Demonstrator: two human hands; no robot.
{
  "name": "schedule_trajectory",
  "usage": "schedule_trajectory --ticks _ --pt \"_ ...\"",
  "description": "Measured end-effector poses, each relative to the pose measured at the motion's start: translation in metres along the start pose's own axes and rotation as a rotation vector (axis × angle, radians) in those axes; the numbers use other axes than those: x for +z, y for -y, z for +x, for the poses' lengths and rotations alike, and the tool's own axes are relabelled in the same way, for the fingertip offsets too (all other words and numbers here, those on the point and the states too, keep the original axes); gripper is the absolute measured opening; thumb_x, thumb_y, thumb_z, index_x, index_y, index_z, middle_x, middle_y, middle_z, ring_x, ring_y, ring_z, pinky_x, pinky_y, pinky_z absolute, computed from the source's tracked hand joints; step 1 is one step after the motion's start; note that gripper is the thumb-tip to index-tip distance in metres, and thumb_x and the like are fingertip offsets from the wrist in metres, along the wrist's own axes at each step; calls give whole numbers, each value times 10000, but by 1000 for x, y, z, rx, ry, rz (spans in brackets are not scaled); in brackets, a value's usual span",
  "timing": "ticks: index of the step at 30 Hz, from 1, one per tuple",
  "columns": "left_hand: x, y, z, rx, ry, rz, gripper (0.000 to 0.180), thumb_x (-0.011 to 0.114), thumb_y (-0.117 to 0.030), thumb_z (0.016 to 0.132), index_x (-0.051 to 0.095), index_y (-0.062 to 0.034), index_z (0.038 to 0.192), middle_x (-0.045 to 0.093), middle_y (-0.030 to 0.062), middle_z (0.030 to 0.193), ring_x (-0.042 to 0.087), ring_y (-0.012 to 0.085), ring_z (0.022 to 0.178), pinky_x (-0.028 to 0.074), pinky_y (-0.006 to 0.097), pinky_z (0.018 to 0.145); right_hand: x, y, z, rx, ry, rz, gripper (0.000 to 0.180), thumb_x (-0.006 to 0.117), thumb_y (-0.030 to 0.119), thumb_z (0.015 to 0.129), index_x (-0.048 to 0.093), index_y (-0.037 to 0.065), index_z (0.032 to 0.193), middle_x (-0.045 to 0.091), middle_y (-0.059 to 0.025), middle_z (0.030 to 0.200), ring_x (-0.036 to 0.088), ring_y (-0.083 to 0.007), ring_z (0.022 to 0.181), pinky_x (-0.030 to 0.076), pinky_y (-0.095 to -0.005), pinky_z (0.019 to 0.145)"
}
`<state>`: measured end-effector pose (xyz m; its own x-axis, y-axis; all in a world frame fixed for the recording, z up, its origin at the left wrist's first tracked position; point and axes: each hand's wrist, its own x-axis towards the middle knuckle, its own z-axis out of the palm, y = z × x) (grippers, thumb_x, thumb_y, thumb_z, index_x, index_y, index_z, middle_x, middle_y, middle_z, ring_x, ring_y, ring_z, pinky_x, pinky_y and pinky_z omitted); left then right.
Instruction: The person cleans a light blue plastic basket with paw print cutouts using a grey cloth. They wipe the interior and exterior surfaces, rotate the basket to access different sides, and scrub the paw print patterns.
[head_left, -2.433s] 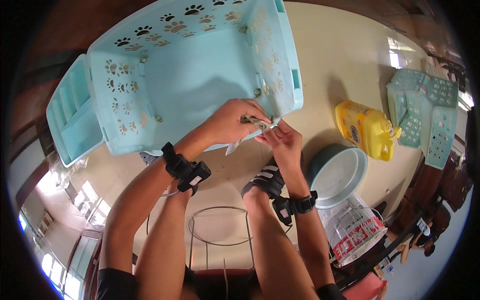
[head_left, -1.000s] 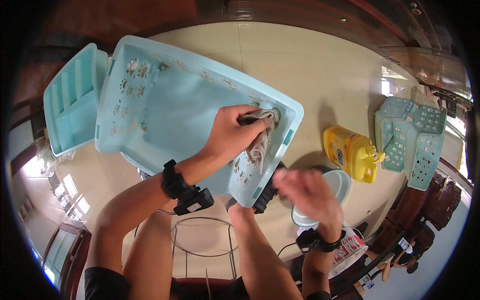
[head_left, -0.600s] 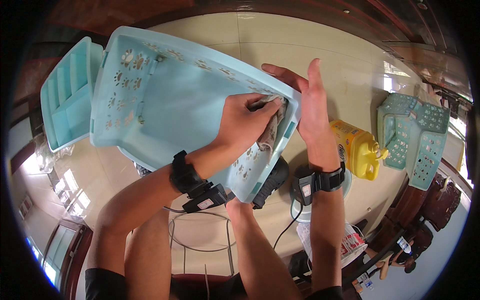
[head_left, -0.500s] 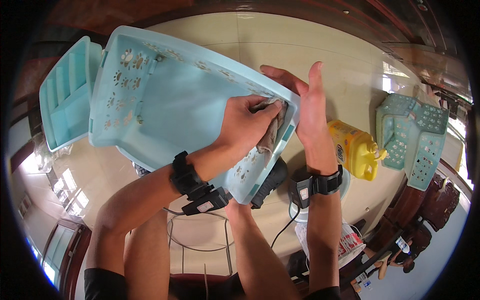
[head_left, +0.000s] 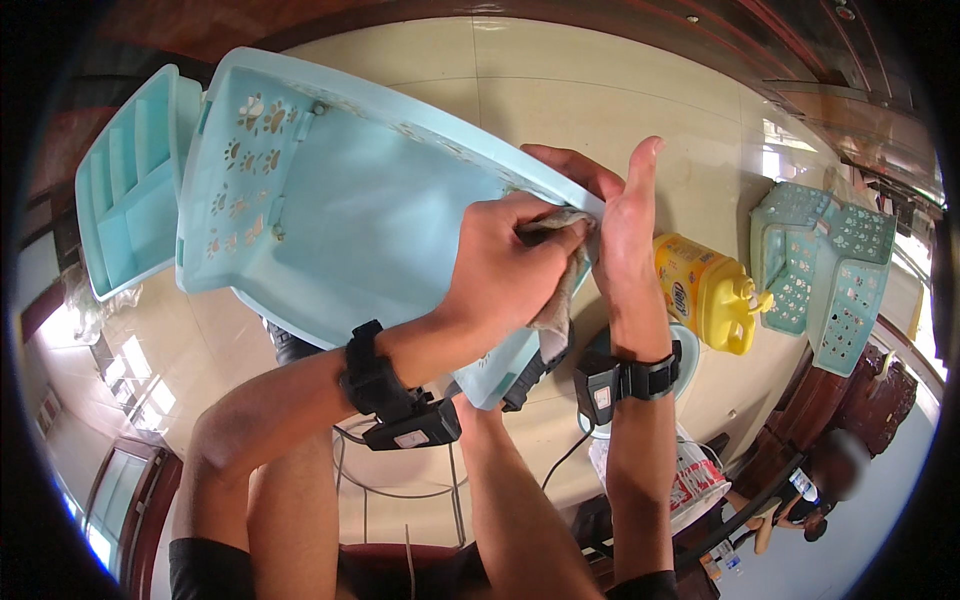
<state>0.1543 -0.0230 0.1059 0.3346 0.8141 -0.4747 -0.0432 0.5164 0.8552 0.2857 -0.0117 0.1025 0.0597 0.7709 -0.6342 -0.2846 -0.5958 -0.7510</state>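
Note:
A large light-blue plastic panel (head_left: 350,210) with paw-print cut-outs is tilted in front of me. My left hand (head_left: 505,265) presses a greyish cloth (head_left: 560,290) against its right corner. My right hand (head_left: 620,225) is flat and upright against that same corner edge, fingers pointing up, steadying the panel. Both wrists wear black bands with small devices.
A second light-blue slatted plastic piece (head_left: 125,200) lies at the left. A yellow detergent bottle (head_left: 705,290) and a pale basin (head_left: 690,350) stand on the tiled floor at right, with more light-blue plastic parts (head_left: 825,270) beyond. A clear printed container (head_left: 690,480) sits lower right.
My right hand, which had dropped away toward the basin, has come back up and now braces the panel's corner. My left hand keeps the cloth on that corner, and the panel has tilted slightly.

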Motion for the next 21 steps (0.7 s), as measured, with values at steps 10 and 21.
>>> schedule_trajectory --ticks 10,21 --pt "-51 -59 -8 22 116 70 173 622 -80 948 698 39 1048 673 -12 825 571 17 734 467 193 645 -44 -1 -26 -347 -192 24 907 331 733 947 550 -58 1333 647 -164 1138 596 -241 1046 455 -362 963" --pt "-27 -45 -56 382 570 257 466 502 -38 928 460 67 1380 458 210 1418 497 320 1307 415 391 1058 12 -19 -103 -423 -117 -33 446 565 320 1019 506 5 1330 653 -176 1136 645 -203 972 483 -300 912"
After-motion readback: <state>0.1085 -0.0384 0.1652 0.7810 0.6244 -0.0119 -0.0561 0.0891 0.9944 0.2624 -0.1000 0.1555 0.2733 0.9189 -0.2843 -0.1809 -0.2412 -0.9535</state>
